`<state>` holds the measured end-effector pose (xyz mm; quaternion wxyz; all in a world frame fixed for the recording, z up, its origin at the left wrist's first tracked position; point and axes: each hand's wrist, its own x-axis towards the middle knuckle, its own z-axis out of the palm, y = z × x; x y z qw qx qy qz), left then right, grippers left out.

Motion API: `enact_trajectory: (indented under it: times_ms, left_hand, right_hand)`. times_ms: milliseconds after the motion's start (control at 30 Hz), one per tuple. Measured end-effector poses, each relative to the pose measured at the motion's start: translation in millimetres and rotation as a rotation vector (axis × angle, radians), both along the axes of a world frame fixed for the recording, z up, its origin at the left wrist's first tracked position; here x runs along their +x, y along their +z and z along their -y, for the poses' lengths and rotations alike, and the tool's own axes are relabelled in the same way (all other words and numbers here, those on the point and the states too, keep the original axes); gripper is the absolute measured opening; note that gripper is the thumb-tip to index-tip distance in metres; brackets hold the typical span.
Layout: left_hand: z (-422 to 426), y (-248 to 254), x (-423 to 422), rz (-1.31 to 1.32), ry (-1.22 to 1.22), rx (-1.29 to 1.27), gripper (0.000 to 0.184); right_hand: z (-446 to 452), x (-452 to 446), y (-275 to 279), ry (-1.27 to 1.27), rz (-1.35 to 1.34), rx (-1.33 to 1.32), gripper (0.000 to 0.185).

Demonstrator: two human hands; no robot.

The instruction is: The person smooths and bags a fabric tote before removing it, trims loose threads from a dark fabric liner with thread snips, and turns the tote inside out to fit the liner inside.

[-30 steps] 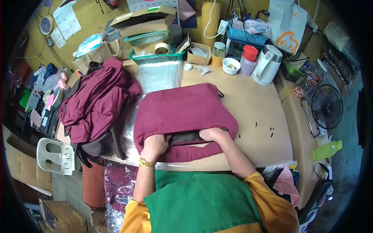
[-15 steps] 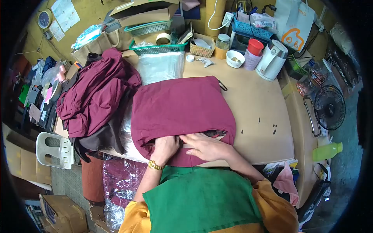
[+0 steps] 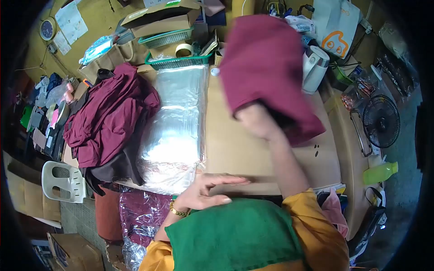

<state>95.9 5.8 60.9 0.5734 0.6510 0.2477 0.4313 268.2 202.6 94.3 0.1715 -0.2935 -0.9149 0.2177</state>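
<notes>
A folded maroon garment [image 3: 266,63] is lifted above the right part of the table, tilted and smeared by motion. My right hand [image 3: 257,121] reaches into its dark opening and carries it; the fingertips are hidden in the cloth. Close to the table's front edge, my left hand [image 3: 208,189] is empty, with its fingers stretched out and the thumb apart. Just beyond and to the left of that hand lies a stack of clear plastic bags [image 3: 174,122].
A heap of maroon and black garments [image 3: 108,122] covers the table's left side. Green baskets [image 3: 176,62] stand at the back, and a white kettle [image 3: 314,67] at the back right. A black fan [image 3: 381,121] and a yellow-green bottle [image 3: 380,173] are farther right.
My right hand has raised the maroon garment off the table, away and to the right, uncovering the plastic bags. My left hand has come out of the garment and moved nearer my body.
</notes>
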Motion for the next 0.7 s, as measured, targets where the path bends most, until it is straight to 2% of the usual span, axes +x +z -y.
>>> enact_trajectory:
  times_ms: [33, 67, 100, 133, 167, 200, 267, 333, 367, 400, 433, 467, 500, 533, 567, 600, 633, 667, 700]
  left_hand:
    - [3, -7, -7, 0.147, 0.025, -0.042, 0.047]
    - [1, -10, -7, 0.146, 0.026, -0.039, 0.047]
    - [-1, -12, -7, 0.381, 0.281, -0.136, 0.036]
    - [-2, -14, -7, 0.616, 0.537, -0.234, 0.028]
    - [-2, -16, -14, 0.573, 0.674, -0.320, 0.024]
    - [-1, -19, -28, 0.525, 0.808, -0.406, 0.022]
    - [10, -56, -67, 0.051, 0.974, -0.223, 0.016]
    - [13, -54, -74, -0.084, 1.158, -0.159, 0.009]
    - [8, -51, -74, -0.104, 1.176, -0.055, 0.007]
    - [5, -48, -72, -0.127, 1.188, 0.044, 0.006]
    - [-2, -38, -64, -0.234, 1.171, 0.138, 0.005]
    - [-12, -29, -54, -0.339, 1.149, 0.235, 0.008]
    - [-21, -31, -46, -0.317, 1.007, 0.201, 0.015]
    - [-30, -32, -31, -0.248, 0.851, 0.121, 0.015]
    - [-39, -28, -18, -0.344, 0.662, 0.144, 0.016]
    - [-44, -27, -6, -0.385, 0.452, -0.037, 0.023]
    - [-44, -45, -2, -0.628, 0.388, 0.071, 0.025]
    - [-42, -63, 0, -0.870, 0.323, 0.188, 0.028]
    - [-29, -44, 0, -0.954, 0.311, 0.076, 0.029]
  right_hand:
    - [3, -10, -3, -0.006, 0.262, 0.061, 0.032]
    - [2, -14, -44, 0.063, 0.070, -0.214, 0.037]
    - [6, -17, -85, 0.132, -0.125, -0.488, 0.042]
    - [22, -21, -99, 0.117, -0.086, -0.348, 0.044]
    - [39, -24, -113, 0.094, -0.047, -0.207, 0.046]
    - [62, -30, -118, -0.017, 0.221, 0.351, 0.046]
    - [101, 0, -145, 0.016, 0.164, 0.437, 0.054]
    - [120, 43, -114, 0.262, 0.228, 0.248, 0.051]
    - [114, 67, -86, 0.390, 0.164, -0.107, 0.043]
    - [106, 85, -63, 0.506, 0.095, -0.470, 0.036]
    - [99, 95, -53, 0.497, 0.095, -0.473, 0.036]
    - [91, 102, -43, 0.381, -0.237, -0.663, 0.028]
    - [82, 106, -36, 0.254, -0.574, -0.834, 0.022]
    - [72, 100, -29, -0.009, -0.551, -0.624, 0.014]
    - [59, 82, -29, -0.082, -0.513, -0.442, 0.014]
    - [49, 69, -37, -0.152, -0.470, -0.263, 0.014]
    - [53, 72, -51, -0.156, -0.469, -0.263, 0.014]
    - [59, 76, -66, -0.025, -0.047, -0.133, 0.014]
    - [59, 77, -71, 0.105, 0.372, 0.014, 0.015]
